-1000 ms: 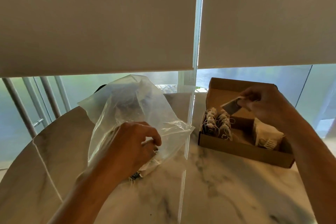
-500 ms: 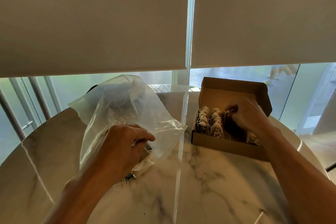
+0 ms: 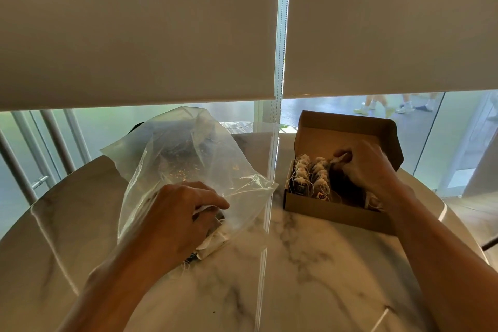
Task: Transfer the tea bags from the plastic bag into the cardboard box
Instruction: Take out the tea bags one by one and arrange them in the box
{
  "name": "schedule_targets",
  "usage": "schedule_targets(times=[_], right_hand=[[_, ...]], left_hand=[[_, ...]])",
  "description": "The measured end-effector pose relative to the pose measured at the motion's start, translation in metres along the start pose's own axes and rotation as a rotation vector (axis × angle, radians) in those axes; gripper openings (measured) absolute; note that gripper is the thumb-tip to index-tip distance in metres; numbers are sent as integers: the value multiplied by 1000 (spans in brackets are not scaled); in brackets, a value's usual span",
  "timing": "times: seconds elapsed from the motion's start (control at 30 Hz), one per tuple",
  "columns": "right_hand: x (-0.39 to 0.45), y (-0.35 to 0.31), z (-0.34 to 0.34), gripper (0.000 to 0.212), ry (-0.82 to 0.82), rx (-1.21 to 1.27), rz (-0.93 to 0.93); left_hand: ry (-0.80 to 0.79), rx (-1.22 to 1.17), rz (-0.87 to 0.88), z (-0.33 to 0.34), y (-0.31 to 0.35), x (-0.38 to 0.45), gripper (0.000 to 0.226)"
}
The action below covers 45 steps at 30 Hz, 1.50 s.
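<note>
A marble table (image 3: 296, 264) holds a clear bag (image 3: 188, 159) on the left and an open box (image 3: 334, 210) on the right, well apart. The bag stands crumpled and puffed up; its film is cloudy with glare, so what fills its upper part is only a dark blur. At its lower end a few tea bags (image 3: 213, 240) show pale through the plastic, with threads trailing at the table. The left hand (image 3: 177, 221) lies over that end, fingers curled round the plastic and the bundle under it; the palm hides most of what it grips.

In the box, two rows of tea bags (image 3: 310, 178) stand upright against the left wall, strings looped over them. The right hand (image 3: 366, 170) reaches in beside the rows, fingers bent and pinched on something small and pale at the tips; it is probably a tea bag, though too little of it shows to be sure. Below the hand the box floor is in deep shadow, and the right part of the box is covered by the wrist, with only a pale scrap visible there. The lid (image 3: 347, 129) stands up behind the hand.

Two roller blinds (image 3: 134, 27) fill the upper view. Below them, through the glass, the feet of passers-by (image 3: 388, 106) show, cut off at the shins.
</note>
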State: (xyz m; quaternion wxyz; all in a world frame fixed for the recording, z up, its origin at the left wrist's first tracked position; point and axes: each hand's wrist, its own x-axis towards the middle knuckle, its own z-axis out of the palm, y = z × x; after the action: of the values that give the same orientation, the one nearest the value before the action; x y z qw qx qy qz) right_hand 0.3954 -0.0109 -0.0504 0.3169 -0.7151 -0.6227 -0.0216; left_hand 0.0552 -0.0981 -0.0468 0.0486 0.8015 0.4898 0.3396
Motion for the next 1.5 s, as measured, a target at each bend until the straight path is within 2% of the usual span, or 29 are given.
schedule_targets(times=[0.37, 0.57, 0.73, 0.83, 0.93, 1.13, 1.2, 1.3, 1.4, 1.5], right_hand=[[-1, 2, -10, 28, 35, 78, 22], [-7, -9, -19, 26, 109, 135, 11], [-19, -34, -28, 12, 136, 259, -57], [-32, -64, -30, 8, 92, 318, -126], [-54, -96, -27, 8, -26, 367, -229], [-110, -149, -7, 13, -478, 321, -530], [-123, -157, 5, 14, -561, 268, -605], [-128, -160, 28, 24, -474, 162, -612], [-126, -163, 43, 33, -374, 135, -458], [-125, -167, 54, 34, -376, 77, -389]], left_hand=[[-22, 41, -54, -16, -17, -29, 30], [48, 86, -85, -15, -21, -54, 39], [133, 153, -141, -14, -27, -71, 32], [177, 177, -155, -13, -26, -74, 37], [182, 167, -155, -13, -28, -76, 49], [137, 126, -156, -13, -30, -76, 69], [139, 114, -151, -13, -30, -76, 75], [150, 89, -149, -13, -29, -76, 82], [150, 74, -152, -13, -29, -76, 85], [155, 75, -138, -12, -31, -76, 85]])
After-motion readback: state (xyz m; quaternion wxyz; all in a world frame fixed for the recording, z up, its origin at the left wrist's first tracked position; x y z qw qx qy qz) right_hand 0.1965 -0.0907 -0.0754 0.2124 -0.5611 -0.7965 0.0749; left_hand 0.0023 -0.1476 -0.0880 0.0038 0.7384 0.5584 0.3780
